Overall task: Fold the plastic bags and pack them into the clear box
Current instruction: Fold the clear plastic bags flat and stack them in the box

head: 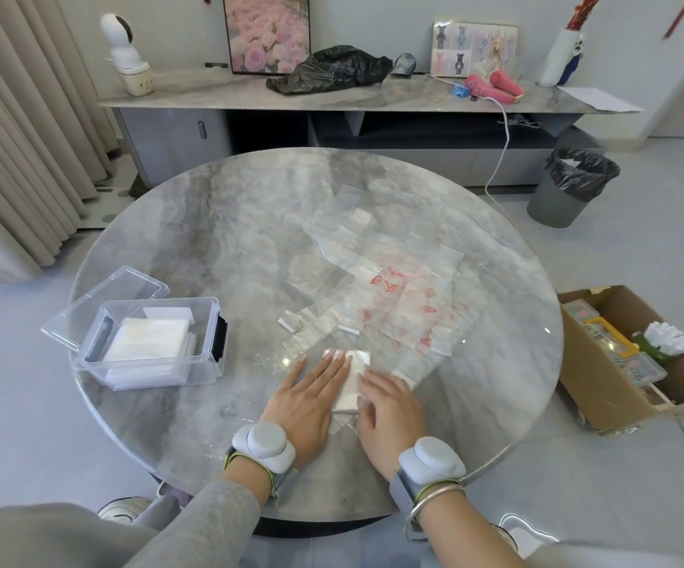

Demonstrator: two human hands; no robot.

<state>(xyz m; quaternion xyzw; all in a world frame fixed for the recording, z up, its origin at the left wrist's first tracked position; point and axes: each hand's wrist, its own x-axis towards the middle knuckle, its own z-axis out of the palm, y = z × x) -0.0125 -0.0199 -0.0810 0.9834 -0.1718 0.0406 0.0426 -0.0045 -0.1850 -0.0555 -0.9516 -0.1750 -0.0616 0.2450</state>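
The left hand (306, 397) lies flat with its fingers spread out, and it presses down on a small white folded bag (347, 381) near the front edge of the round table (217, 223). The right hand (389, 412) lies flat too, palm down, just beside the left one, and its fingertips touch the right side of the same folded bag. Neither hand grips anything (they only press). Each wrist wears a grey band with a round bump on top, and the right wrist has a thin silver bangle (434, 500) as well. Just past the hands, loose clear plastic bags (377, 280) lie in a messy heap in the middle and right part of the table, and some have red marks on them. To the left of the hands, near the table's left edge, sits the clear box (156, 342). It is open and has a stack of white folded bags inside. Its clear lid (98, 305) lies behind it, touching the box. On the floor to the right stands a brown cardboard box (602, 387).
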